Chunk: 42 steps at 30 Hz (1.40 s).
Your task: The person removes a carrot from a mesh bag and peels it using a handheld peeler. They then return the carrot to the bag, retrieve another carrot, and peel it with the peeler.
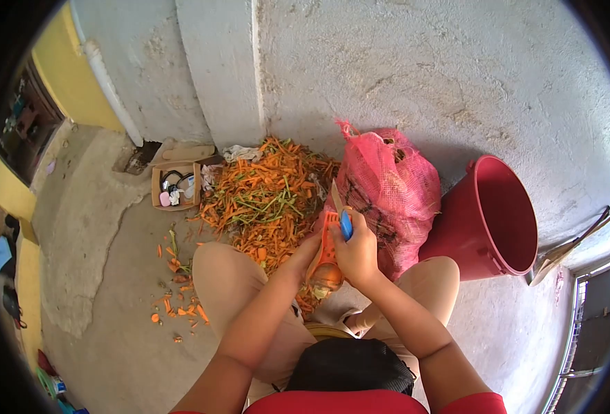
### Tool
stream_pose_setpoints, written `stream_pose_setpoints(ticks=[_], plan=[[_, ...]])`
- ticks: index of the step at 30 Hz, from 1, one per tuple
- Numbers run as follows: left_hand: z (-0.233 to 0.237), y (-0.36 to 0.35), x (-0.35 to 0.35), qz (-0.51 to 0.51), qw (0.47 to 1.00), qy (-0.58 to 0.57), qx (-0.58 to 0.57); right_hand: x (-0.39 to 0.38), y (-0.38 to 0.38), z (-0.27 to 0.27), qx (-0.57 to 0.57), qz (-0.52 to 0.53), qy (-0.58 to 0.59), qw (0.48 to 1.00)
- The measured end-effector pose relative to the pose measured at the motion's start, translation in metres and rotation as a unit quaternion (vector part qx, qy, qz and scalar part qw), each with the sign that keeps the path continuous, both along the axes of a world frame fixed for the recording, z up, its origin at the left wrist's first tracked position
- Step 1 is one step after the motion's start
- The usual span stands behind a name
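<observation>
My left hand (308, 252) is closed around a thick carrot (327, 276), its broad crown end turned toward me. Along the carrot lies a bright orange piece with slots (330, 224); I cannot make out what it is. In my right hand (358, 252) is a knife (347, 225) with a blue handle, its blade pointing away from me. The two hands are close together between my knees. Just beyond them rises a heap of carrot peelings and green stalks (270, 193).
A pink mesh sack (391, 186) stands against the wall, right of the heap. Beside it leans a red bin (457, 214), a dustpan (573, 245) further right. Left of the heap sits an open cardboard box (176, 186). Carrot scraps (180, 303) lie near my left knee.
</observation>
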State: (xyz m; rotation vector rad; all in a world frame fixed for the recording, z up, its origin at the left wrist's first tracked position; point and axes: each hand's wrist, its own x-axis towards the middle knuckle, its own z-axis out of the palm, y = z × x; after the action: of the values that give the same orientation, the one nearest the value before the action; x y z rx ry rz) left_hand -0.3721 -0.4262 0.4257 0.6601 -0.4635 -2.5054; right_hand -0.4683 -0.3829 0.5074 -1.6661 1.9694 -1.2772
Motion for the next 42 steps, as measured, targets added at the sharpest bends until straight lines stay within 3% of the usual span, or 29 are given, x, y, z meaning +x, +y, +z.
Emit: stream_pose_setpoints(ticks=[2,5,8,11,15,16,18,20,23,26,29,32,35,40,42], plan=[[0.017,-0.002,0.001,0.003,0.996,-0.087,-0.033,-0.001,-0.003,0.002,0.040,0.000,-0.013,0.999],[0.012,-0.004,0.002,0.012,0.999,-0.035,0.008,-0.002,-0.011,-0.003,0.060,0.005,-0.025,0.998],[0.014,0.000,0.006,-0.035,0.999,-0.023,-0.005,-0.015,-0.026,-0.013,-0.039,-0.013,0.023,0.999],[0.013,0.004,0.010,-0.103,0.994,-0.038,-0.015,-0.034,-0.047,-0.015,0.000,-0.066,0.031,0.997],[0.017,0.006,0.009,-0.093,0.992,-0.080,0.005,-0.065,-0.079,-0.027,0.012,-0.127,0.040,0.991],[0.021,0.008,0.010,-0.096,0.990,-0.099,-0.001,-0.079,-0.087,-0.030,0.026,-0.127,-0.002,0.992],[0.033,0.011,0.012,-0.093,0.988,-0.122,-0.013,-0.099,-0.105,-0.050,-0.034,-0.170,0.052,0.983],[0.042,0.012,0.013,-0.078,0.988,-0.128,-0.024,-0.137,-0.118,-0.084,-0.040,-0.209,0.026,0.977],[0.030,0.011,0.015,-0.060,0.985,-0.112,-0.120,-0.151,-0.113,-0.087,-0.032,-0.251,-0.011,0.967],[0.020,0.003,0.008,-0.064,0.935,-0.238,-0.257,-0.142,-0.096,-0.076,0.006,-0.233,-0.023,0.972],[-0.010,-0.002,0.001,-0.054,0.806,-0.360,-0.467,-0.122,-0.080,-0.072,-0.001,-0.198,-0.072,0.978],[-0.027,-0.006,-0.005,-0.010,0.957,-0.260,-0.131,-0.106,-0.066,-0.072,0.002,-0.176,-0.162,0.971],[-0.003,-0.005,0.004,-0.069,0.976,-0.207,-0.027,-0.093,-0.058,-0.067,-0.053,-0.149,-0.248,0.956],[-0.006,-0.005,0.009,-0.052,0.997,-0.042,-0.027,-0.060,-0.043,-0.046,-0.055,-0.077,-0.400,0.912],[0.000,-0.003,0.007,-0.048,0.999,0.021,-0.012,-0.043,-0.035,-0.038,-0.059,-0.038,-0.351,0.934]])
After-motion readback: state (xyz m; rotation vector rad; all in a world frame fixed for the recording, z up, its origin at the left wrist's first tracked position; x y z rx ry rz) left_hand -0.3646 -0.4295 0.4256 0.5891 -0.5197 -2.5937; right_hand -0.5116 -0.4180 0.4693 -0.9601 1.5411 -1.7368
